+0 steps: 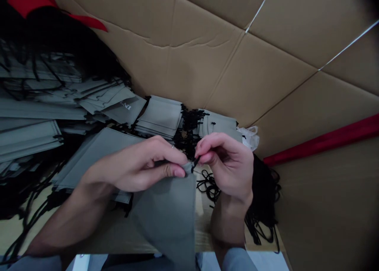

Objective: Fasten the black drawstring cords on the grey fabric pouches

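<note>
My left hand [148, 162] pinches the top corner of a grey fabric pouch [171, 212] between thumb and forefinger. The pouch hangs down over the table's front edge. Close beside it, my right hand [226, 164] is closed, with thumb and forefinger pinching a short black cord [195, 163] at that same corner. Whether the cord passes through the corner of the fabric cannot be made out. Behind my hands lie a stack of grey pouches [162, 113] and another grey stack [220, 125], with black cord ends bunched between them.
Many loose grey pouches [29, 139] with black cords pile up at the left. A heap of black cords [263, 200] lies at the right. Cardboard walls [189, 66] close off the back and right, a red strip [322, 141] crossing the right one. A clear plastic bag [251, 137] sits in the corner.
</note>
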The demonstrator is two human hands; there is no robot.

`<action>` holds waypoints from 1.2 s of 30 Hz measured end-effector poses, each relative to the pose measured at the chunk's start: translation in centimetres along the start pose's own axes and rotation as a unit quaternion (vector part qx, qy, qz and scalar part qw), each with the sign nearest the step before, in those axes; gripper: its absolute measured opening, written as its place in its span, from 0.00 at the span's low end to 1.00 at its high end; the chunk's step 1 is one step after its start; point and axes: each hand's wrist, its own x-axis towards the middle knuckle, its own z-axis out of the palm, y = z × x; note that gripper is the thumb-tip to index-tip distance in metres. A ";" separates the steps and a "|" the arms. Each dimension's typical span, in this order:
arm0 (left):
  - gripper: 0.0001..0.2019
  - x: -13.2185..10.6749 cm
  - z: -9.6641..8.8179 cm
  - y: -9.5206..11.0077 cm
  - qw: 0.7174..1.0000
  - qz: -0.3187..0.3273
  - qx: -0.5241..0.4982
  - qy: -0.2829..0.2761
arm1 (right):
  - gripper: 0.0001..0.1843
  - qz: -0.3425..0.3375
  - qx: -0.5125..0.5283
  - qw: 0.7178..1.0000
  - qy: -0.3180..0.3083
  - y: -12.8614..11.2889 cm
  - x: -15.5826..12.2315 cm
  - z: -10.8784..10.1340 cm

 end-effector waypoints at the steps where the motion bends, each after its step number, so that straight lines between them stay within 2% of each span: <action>1: 0.16 0.0 0.0 0.0 0.999 -0.019 0.017 0.019 | 0.02 -0.005 -0.012 1.000 0.006 0.0 0.1 -0.1; 6: 0.08 -0.1 -0.1 -0.2 0.993 -0.072 0.054 0.081 | 0.08 -0.024 -0.071 0.997 0.020 -0.1 0.5 -0.2; 11: 0.09 0.2 0.3 -0.4 0.991 -0.079 0.041 0.097 | 0.12 -0.020 -0.106 0.994 0.026 0.3 0.4 0.2; 14: 0.11 0.5 0.5 -0.3 0.990 -0.078 0.040 0.113 | 0.17 -0.013 -0.112 0.992 0.052 0.3 0.2 0.1; 17: 0.11 0.6 0.6 -0.1 0.987 -0.080 0.044 0.131 | 0.11 -0.037 -0.129 0.988 0.078 0.1 0.2 0.0; 20: 0.10 0.7 0.9 -0.1 0.987 -0.078 0.041 0.137 | 0.06 -0.060 -0.138 0.986 0.066 -0.1 0.4 0.2; 23: 0.08 0.8 1.6 -0.3 0.977 -0.049 0.011 0.205 | 0.05 -0.048 -0.142 0.986 0.071 -0.2 0.3 0.5; 25: 0.11 1.0 2.2 -0.5 0.966 -0.007 -0.023 0.258 | 0.04 -0.039 -0.144 0.986 0.075 -0.4 0.3 0.6; 27: 0.10 1.2 2.7 -0.7 0.957 0.026 -0.048 0.284 | 0.04 -0.039 -0.141 0.986 0.078 -0.6 0.3 0.6; 31: 0.06 1.4 2.9 -0.7 0.952 0.027 -0.068 0.296 | 0.04 -0.033 -0.134 0.987 0.083 -1.0 0.3 0.5; 36: 0.05 1.4 2.4 0.1 0.958 -0.007 -0.091 0.272 | 0.05 0.002 -0.108 0.992 0.069 -1.0 0.1 0.5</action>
